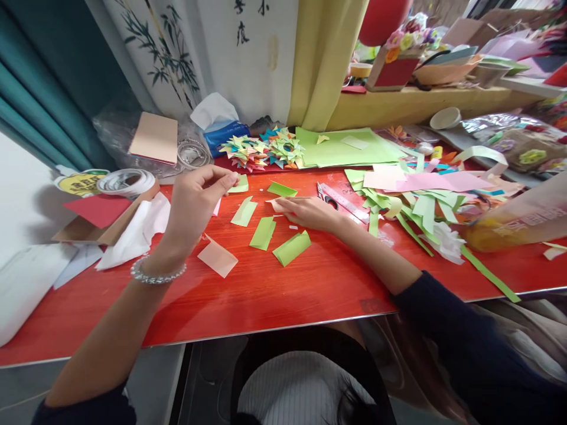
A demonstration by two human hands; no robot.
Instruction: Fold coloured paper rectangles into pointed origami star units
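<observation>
My left hand (195, 203) is raised over the left part of the red table, its thumb and forefinger pinched together; whatever they hold is too small or hidden to make out. Behind its fingertips lies a green paper piece (240, 184). My right hand (310, 212) is low over the table, fingers together on a small pale pink paper piece (275, 205). Between and in front of the hands are several folded green paper pieces (263, 234) and a peach paper rectangle (218, 257). Scissors (328, 199) and a pink ruler (344, 202) lie beyond my right wrist.
Green paper sheets (341, 149) and folded paper-star rings (248, 152) sit at the back. To the right are a heap of paper strips (420, 203) and a clear bottle-like container (522, 215). A cardboard tray (108, 227) with tape rolls stands left. The red table (283, 295) ends near my lap.
</observation>
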